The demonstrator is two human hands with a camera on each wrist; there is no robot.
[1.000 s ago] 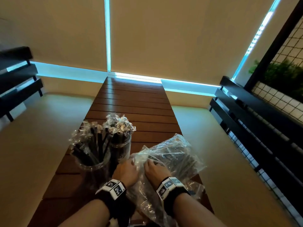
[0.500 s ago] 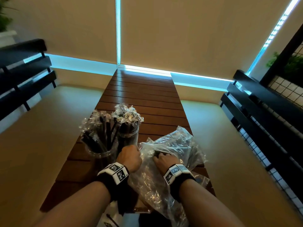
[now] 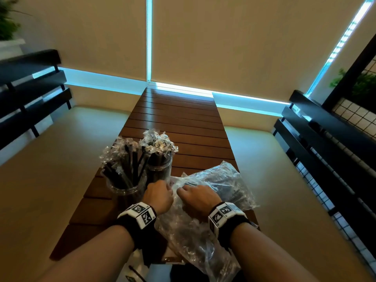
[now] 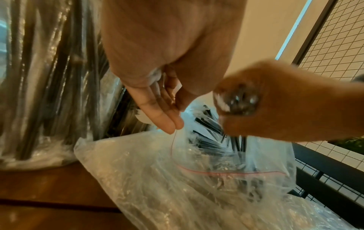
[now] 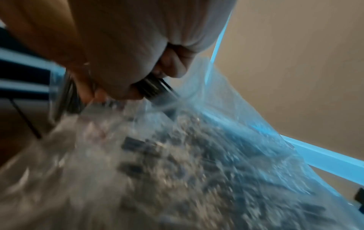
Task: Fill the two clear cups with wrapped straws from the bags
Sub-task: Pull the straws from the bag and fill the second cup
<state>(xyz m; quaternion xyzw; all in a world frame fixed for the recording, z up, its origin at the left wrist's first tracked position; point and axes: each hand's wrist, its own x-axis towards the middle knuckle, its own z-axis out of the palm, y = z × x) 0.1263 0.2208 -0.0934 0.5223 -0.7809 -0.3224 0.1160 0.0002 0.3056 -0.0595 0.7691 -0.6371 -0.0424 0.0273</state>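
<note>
Two clear cups stand left of centre on the wooden table (image 3: 183,123). The near cup (image 3: 126,188) and the far cup (image 3: 159,170) both hold black wrapped straws (image 3: 132,159). To their right lies a clear plastic bag (image 3: 221,180) of wrapped straws. My left hand (image 3: 160,192) pinches the rim (image 4: 173,132) of the bag's mouth, next to the near cup. My right hand (image 3: 193,194) is at the mouth too, in a fist round a bundle of wrapped straws (image 4: 236,102). The right wrist view is blurred but shows the bundle (image 5: 155,88) in my fist above the bag (image 5: 197,155).
Pale bench seats (image 3: 50,169) flank the narrow slatted table on both sides. Black slatted backrests (image 3: 325,143) stand beyond them, with a wire grid and plants at the far right. A second crumpled plastic bag (image 3: 203,251) hangs over the table's near edge.
Both hands have stayed at the bag's mouth. The right hand has reached into the mouth, among the straws. The head camera has turned slightly.
</note>
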